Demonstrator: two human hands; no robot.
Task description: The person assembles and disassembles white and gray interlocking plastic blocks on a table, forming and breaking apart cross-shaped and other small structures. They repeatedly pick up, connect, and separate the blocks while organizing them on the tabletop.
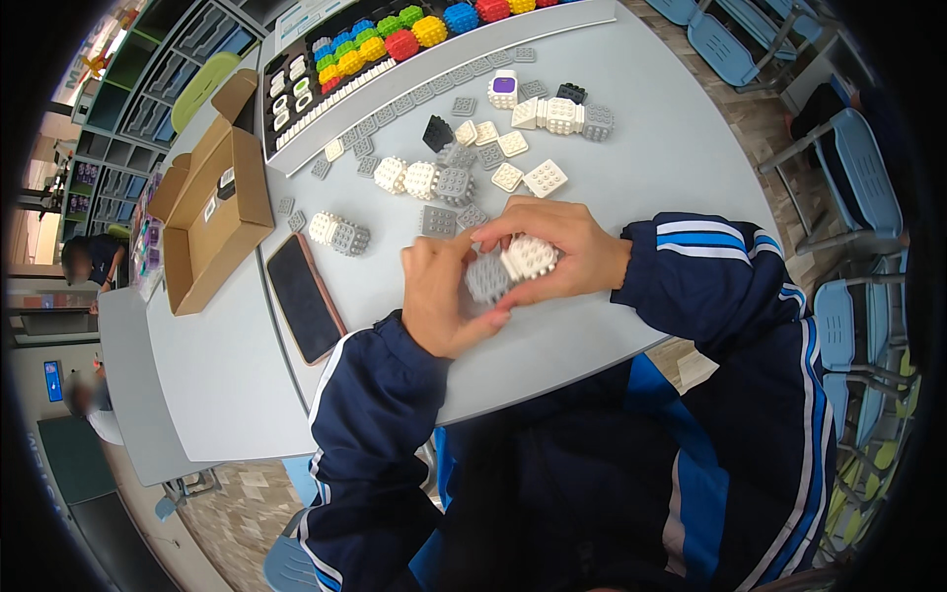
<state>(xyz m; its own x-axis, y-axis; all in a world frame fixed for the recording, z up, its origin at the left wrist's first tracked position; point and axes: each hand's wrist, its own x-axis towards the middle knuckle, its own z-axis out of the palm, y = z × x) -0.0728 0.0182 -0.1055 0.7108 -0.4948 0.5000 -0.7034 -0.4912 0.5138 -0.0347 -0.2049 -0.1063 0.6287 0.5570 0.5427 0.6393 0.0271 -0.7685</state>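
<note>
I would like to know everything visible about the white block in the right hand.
The white block looks plastic, rounded and studded. Partly hidden, it sits between thumb and fingers of the right hand, over the pale table. Its left side seems to meet the blurred grey block at the left hand; whether they are locked is unclear.

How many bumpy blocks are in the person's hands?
2 that I can see: a blurred grey block in the left hand, and a white block beside it in the right hand. Fingers may hide more.

1 head view (fisheye), downward.
</note>
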